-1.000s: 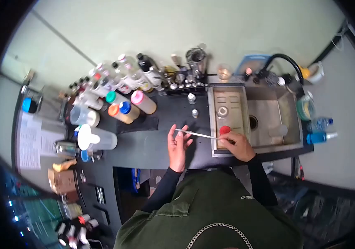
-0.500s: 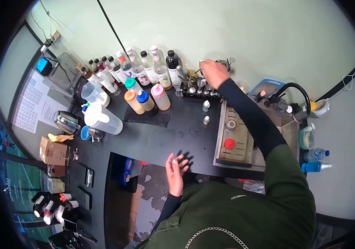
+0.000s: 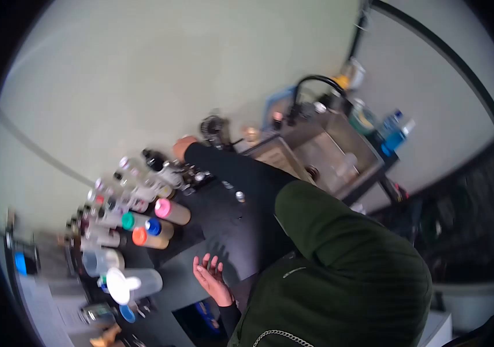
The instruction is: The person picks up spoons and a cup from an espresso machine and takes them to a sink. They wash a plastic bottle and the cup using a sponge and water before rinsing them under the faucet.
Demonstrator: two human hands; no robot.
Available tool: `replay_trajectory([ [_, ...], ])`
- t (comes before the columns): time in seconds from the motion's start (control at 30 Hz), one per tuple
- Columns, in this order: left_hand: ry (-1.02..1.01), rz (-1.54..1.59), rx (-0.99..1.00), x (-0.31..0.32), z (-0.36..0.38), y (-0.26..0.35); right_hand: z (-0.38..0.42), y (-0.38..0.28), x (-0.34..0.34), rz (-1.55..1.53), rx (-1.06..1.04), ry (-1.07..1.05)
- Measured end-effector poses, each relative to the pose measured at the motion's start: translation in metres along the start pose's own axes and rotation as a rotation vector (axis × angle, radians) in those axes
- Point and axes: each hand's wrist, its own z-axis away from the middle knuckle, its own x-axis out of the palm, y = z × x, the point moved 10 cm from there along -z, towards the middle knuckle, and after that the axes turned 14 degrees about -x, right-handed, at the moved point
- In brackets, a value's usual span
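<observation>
My left hand (image 3: pixel 211 281) is held palm up over the front of the dark counter (image 3: pixel 232 248), its fingers spread and nothing in them. Beyond it, my right hand (image 3: pixel 184 147) reaches to the back by the wall, over a rack of metal bar tools (image 3: pixel 192 173). Its fingers look curled, but blur and the hand itself hide whatever they grip. A dark-capped bottle (image 3: pixel 156 160) stands just left of that hand. A coiled metal strainer (image 3: pixel 212 125) shows to its right. Two small dropper bottles stand on the counter, the nearer dropper bottle (image 3: pixel 240 197) below my right forearm.
Squeeze bottles with pink (image 3: pixel 173 211), green, blue and orange caps stand left of centre. Several syrup bottles (image 3: pixel 137 191) line the wall. A lidded pitcher (image 3: pixel 143 282) stands at lower left. On the right are a steel sink (image 3: pixel 339 156), a black faucet (image 3: pixel 316 78) and a blue spray bottle (image 3: pixel 396 139).
The view has swung right and tilted, so the counter appears turned and more of the sink shows. My right hand stays by the tool rack; my left hand remains open.
</observation>
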Motion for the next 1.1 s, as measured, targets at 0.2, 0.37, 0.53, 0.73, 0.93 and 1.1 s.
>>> replay_trajectory([
  [0.2, -0.242, -0.161, -0.052, 0.051, -0.028, 0.012, 0.172, -0.015, -0.074, -0.376, -0.088, 0.479],
  [0.37, -0.460, -0.288, -0.044, 0.108, -0.046, 0.014, 0.346, 0.075, 0.003, -0.589, 0.116, 0.588],
  [0.53, -0.550, -0.305, -0.056, 0.162, -0.052, 0.005, 0.564, 0.215, 0.076, -0.498, 0.782, 0.731],
  [0.73, -0.683, -0.358, -0.019, 0.237, -0.019, -0.016, 0.645, 0.309, 0.120, -0.299, 1.048, 0.397],
  [0.93, -0.615, -0.397, -0.015, 0.296, 0.013, -0.064, 0.614, 0.383, 0.164, -0.241, 0.965, 0.012],
  [1.1, -0.538, -0.323, -0.225, 0.360, 0.036, -0.132, 0.587, 0.378, 0.091, -0.382, 0.803, 0.179],
])
